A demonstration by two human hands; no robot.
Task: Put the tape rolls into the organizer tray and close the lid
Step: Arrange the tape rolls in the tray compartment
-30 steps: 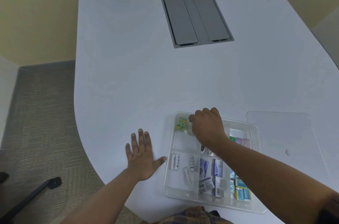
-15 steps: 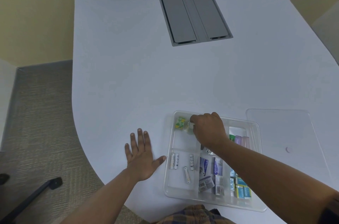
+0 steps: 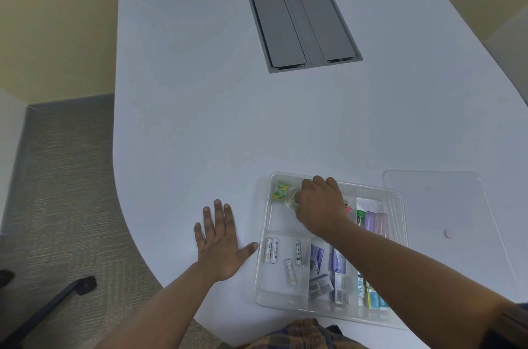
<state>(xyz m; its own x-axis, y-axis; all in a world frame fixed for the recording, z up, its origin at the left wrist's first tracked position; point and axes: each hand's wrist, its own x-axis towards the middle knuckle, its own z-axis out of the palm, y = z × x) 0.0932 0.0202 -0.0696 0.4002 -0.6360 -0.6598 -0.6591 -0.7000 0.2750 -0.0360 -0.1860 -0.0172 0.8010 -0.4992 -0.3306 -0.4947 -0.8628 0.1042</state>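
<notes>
Tape rolls sit in the far-left compartment of the organizer tray (image 3: 395, 234): a green-and-yellow tape roll (image 3: 280, 191) lies against the tray's far-left corner, and a pale tape roll (image 3: 292, 200) rests just beside it, under your right hand (image 3: 321, 205). Your fingers curl down over that pale roll, though you cannot tell from this angle whether they actually grip it. Your left hand (image 3: 221, 243) lies flat and open on the tabletop (image 3: 200, 120), just left of the tray, holding nothing. The clear lid (image 3: 440, 205) lies on the tabletop to the right of the tray, overlapping its far-right corner. Batteries (image 3: 271, 250) occupy the tray's near-left compartment.
</notes>
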